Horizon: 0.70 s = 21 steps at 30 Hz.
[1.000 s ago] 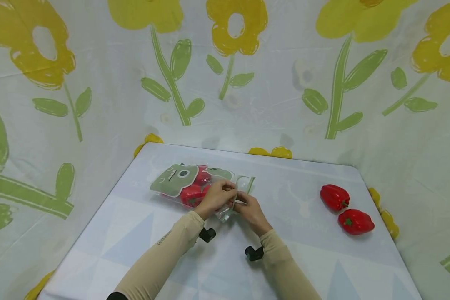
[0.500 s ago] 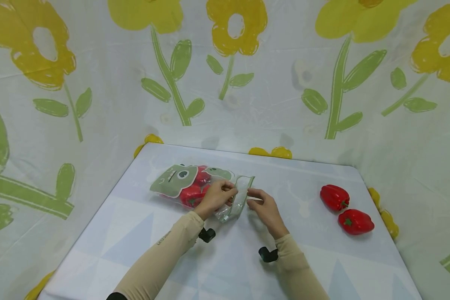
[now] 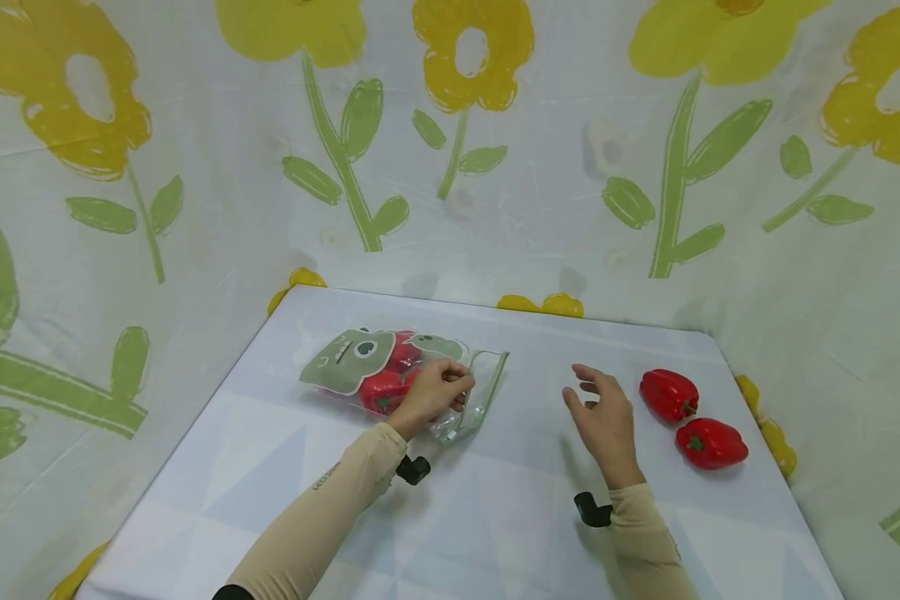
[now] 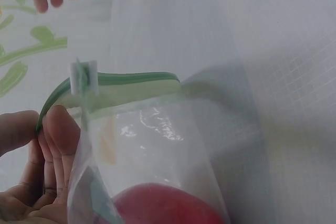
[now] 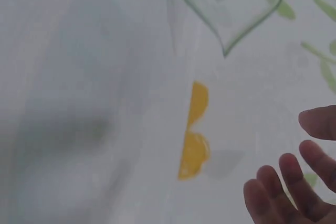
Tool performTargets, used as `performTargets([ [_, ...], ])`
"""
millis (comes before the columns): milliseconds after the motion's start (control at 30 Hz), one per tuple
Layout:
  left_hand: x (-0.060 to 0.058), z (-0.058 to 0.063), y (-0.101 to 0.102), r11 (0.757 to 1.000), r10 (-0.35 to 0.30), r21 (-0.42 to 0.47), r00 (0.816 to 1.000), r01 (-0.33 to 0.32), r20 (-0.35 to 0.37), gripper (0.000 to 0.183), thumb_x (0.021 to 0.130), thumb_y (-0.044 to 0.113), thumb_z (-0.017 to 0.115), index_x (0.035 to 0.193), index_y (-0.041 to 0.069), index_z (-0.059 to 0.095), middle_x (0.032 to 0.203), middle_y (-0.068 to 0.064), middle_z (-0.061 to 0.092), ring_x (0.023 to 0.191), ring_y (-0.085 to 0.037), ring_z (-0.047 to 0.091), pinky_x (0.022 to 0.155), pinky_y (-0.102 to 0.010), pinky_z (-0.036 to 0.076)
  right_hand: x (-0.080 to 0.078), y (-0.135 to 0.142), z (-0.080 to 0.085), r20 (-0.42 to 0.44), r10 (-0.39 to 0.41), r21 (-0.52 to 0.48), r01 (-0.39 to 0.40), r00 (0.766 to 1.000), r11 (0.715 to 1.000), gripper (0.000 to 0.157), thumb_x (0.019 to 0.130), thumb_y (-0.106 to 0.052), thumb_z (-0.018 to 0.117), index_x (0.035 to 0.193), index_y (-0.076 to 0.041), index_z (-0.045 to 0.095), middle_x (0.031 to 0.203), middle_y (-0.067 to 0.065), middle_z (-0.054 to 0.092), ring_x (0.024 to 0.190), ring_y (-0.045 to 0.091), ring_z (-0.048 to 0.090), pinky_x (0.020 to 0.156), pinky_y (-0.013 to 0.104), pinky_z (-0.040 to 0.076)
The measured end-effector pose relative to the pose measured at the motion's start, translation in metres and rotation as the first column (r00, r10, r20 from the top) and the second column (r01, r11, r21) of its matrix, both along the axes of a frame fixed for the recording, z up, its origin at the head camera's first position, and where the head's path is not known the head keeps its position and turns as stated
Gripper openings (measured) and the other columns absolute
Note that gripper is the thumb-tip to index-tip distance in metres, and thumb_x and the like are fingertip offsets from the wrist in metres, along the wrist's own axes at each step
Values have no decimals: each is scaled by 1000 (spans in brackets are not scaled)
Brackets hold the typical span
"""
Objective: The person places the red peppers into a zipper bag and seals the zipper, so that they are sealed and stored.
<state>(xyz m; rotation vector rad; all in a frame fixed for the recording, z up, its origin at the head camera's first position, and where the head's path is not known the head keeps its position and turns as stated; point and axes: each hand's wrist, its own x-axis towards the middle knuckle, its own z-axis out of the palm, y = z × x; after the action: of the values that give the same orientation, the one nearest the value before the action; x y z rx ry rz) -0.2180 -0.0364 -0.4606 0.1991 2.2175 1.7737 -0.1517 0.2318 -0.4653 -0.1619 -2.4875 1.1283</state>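
Note:
A clear zip bag [image 3: 343,363] printed with a green monster face lies on the left of the table, with red bell peppers [image 3: 382,390] inside. My left hand [image 3: 431,398] pinches one side of its mouth between thumb and fingers. The left wrist view shows the green zip rim [image 4: 139,78] bowed apart, with a white slider [image 4: 84,78] on it. Out to the right, my right hand [image 3: 603,421] hangs above the table with fingers spread and nothing in them. Beside that hand lie two more red bell peppers, one farther back [image 3: 669,394] and one nearer [image 3: 712,443].
The pale table [image 3: 555,542] has a blue triangle pattern. Flower-printed cloth [image 3: 540,217] stands behind it and at both sides. Dark wrist cameras [image 3: 414,470] stick out from both wrists, close to the tabletop.
My right hand has let go of the bag's mouth and moved right, close to the two loose peppers. The left hand has stayed on the bag, whose mouth has spread out.

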Motion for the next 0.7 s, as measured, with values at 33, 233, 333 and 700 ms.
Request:
performTargets([
  [33,0,0,0,1000,-2,1,1000,2,2,22,97,16,68,112,0,65,90,-10,66,70,-18,64,69,-30,60,2,6,2,-14,-26,30,26,1000,999,44,92,-14,74,134,-7,63,127,16,63,112,34,63,88,50,57],
  [233,0,0,0,1000,-6,-13,1000,6,3,21,98,16,67,113,1,65,90,-11,66,70,-18,64,70,-31,61,16,41,13,-24,-188,138,190,982,972,53,90,-21,76,138,-8,59,132,22,55,119,39,55,88,61,53],
  [333,0,-1,0,1000,-4,-21,1000,4,-1,22,98,17,67,112,1,65,91,-10,66,70,-18,65,70,-31,61,24,57,18,26,-268,120,263,963,957,62,89,-25,77,144,-10,54,141,24,47,128,42,47,91,69,49],
  [700,-1,-5,0,1000,-2,-22,1000,1,-16,23,97,18,69,112,1,66,91,-10,66,69,-19,65,69,-31,61,38,114,20,251,-477,38,483,842,875,83,95,-51,61,159,-10,27,154,29,22,143,43,21,102,73,37],
])
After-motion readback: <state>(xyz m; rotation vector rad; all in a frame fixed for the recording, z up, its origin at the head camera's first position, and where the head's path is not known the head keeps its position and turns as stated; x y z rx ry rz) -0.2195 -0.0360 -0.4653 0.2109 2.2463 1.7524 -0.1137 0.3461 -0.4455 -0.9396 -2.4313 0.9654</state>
